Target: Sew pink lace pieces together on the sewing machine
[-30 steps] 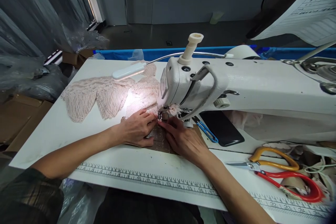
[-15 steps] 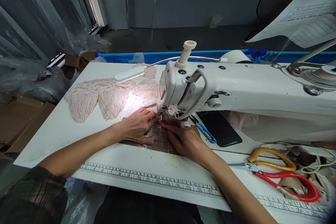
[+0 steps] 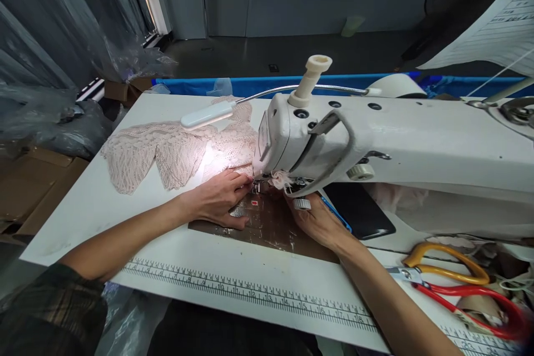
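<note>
Pale pink lace fabric (image 3: 179, 147) lies on the table and runs under the head of a white sewing machine (image 3: 317, 139). My left hand (image 3: 219, 200) rests with its fingertips on the lace edge beside the presser foot (image 3: 256, 186). Its thumb is spread away from the fingers, over the brown plate (image 3: 283, 228). Behind the machine's knob (image 3: 302, 204), my right hand (image 3: 319, 219) reaches in under the head, to the right of the needle area. Its fingertips are hidden, so what they touch does not show. A lamp (image 3: 207, 115) lights the lace.
Blue-handled snips (image 3: 337, 214) and a black phone (image 3: 362, 214) lie under the machine arm. Scissors with red and orange handles (image 3: 450, 283) lie at the right by fabric scraps. A ruler strip (image 3: 250, 292) runs along the front edge. Cardboard boxes (image 3: 37, 189) stand left.
My right hand has moved right and back from beside the presser foot to behind the knob, uncovering more of the brown plate. My left hand stays put. The view has shifted slightly.
</note>
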`<act>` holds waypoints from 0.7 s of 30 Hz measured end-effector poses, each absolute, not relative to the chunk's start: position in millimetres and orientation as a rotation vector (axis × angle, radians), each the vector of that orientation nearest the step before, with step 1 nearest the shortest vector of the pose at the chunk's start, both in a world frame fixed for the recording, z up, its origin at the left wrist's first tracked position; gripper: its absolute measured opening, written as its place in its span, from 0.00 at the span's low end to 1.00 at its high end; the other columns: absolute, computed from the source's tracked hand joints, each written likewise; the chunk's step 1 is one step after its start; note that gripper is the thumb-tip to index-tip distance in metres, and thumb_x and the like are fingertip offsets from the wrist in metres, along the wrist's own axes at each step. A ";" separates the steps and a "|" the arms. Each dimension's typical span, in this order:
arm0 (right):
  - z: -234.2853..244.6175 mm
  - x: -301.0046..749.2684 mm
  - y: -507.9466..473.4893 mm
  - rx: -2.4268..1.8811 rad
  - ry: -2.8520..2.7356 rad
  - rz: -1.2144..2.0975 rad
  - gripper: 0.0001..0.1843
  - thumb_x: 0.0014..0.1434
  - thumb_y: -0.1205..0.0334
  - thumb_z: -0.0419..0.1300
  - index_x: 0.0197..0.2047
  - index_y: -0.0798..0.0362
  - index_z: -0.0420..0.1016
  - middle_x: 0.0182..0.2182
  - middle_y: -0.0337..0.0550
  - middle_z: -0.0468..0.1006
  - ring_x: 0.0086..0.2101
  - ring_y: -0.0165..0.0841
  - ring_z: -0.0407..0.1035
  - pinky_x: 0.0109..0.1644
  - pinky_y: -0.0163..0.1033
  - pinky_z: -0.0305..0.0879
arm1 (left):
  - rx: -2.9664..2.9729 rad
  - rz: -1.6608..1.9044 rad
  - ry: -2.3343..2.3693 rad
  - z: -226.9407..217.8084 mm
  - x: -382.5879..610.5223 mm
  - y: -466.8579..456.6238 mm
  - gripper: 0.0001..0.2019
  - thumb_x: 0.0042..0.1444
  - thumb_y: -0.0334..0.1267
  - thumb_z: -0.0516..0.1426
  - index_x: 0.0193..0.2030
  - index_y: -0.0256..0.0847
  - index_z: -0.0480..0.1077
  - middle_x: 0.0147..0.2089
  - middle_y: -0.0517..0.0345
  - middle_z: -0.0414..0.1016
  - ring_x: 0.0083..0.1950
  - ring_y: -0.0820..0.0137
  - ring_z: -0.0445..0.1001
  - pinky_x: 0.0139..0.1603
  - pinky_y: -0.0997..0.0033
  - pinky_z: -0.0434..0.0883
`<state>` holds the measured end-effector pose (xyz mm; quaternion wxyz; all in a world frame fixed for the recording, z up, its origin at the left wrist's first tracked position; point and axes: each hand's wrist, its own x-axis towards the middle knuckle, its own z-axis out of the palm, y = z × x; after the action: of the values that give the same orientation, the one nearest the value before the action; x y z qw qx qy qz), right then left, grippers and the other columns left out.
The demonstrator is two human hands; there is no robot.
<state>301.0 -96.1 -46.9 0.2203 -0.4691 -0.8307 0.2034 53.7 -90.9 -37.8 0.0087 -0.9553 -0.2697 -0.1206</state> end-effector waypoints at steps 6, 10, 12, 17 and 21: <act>-41.0 295.1 -105.9 -1.265 -2.222 0.738 0.20 0.67 0.49 0.47 0.47 0.53 0.73 0.44 0.49 0.77 0.45 0.41 0.72 0.48 0.44 0.69 | -2.962 -0.411 -0.840 -37.5 51.1 -84.0 0.22 0.57 0.50 0.53 0.47 0.31 0.71 0.44 0.46 0.70 0.43 0.60 0.70 0.51 0.56 0.69; -44.1 295.5 -104.4 -1.254 -2.182 0.756 0.16 0.65 0.51 0.51 0.44 0.52 0.75 0.40 0.46 0.78 0.40 0.39 0.72 0.44 0.42 0.70 | -2.947 -0.446 -0.854 -38.3 49.3 -79.3 0.21 0.58 0.50 0.53 0.47 0.33 0.71 0.43 0.46 0.70 0.45 0.58 0.70 0.50 0.54 0.69; -46.9 296.8 -102.6 -1.225 -2.155 0.738 0.14 0.64 0.54 0.52 0.43 0.51 0.75 0.39 0.45 0.78 0.39 0.38 0.72 0.43 0.41 0.70 | -2.944 -0.466 -0.855 -38.1 49.1 -78.8 0.20 0.58 0.49 0.53 0.46 0.33 0.70 0.42 0.45 0.70 0.45 0.58 0.70 0.48 0.55 0.70; -49.7 299.2 -100.3 -1.214 -2.122 0.746 0.11 0.61 0.58 0.53 0.41 0.51 0.75 0.35 0.43 0.78 0.36 0.38 0.73 0.41 0.41 0.70 | -2.914 -0.507 -0.926 -38.5 49.8 -83.0 0.17 0.61 0.45 0.50 0.47 0.34 0.67 0.43 0.46 0.69 0.45 0.60 0.68 0.46 0.58 0.68; -49.5 299.2 -100.8 -1.236 -2.102 0.771 0.11 0.61 0.59 0.53 0.41 0.51 0.75 0.34 0.43 0.79 0.36 0.39 0.73 0.40 0.42 0.71 | -2.839 -0.510 -1.109 -40.2 49.0 -87.9 0.18 0.62 0.48 0.50 0.50 0.35 0.65 0.48 0.46 0.68 0.45 0.60 0.67 0.45 0.59 0.67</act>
<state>299.2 -100.8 -49.5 0.2879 -0.4628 -0.7871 0.2888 49.0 -87.9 -40.2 0.0255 -0.9184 -0.3586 -0.1651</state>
